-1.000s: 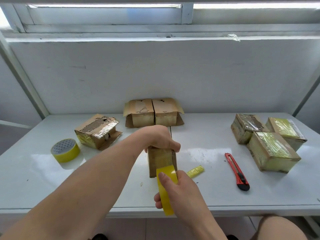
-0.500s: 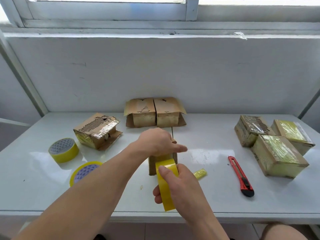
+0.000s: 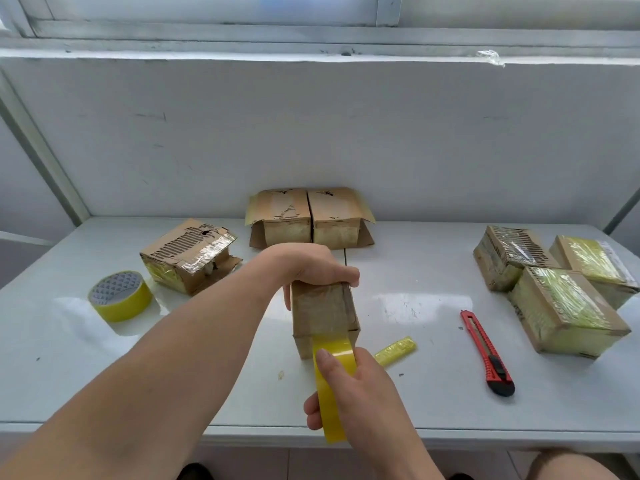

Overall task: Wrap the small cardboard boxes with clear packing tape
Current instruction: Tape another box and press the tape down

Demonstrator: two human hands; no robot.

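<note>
One box (image 3: 323, 313) is gripped on top by left hand (image 3: 311, 268); tape roll (image 3: 332, 386) is grasped by right hand (image 3: 360, 393) just nearside, touching it.

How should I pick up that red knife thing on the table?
Grip the red utility knife by the middle of its long handle, coming from above, fingers on its two long sides. It lies flat with free table around it; no blade visibly sticks out.

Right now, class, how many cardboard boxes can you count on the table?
7: one gripped at the centre, two side by side at the back, one at the left, three clustered at the right.
</note>
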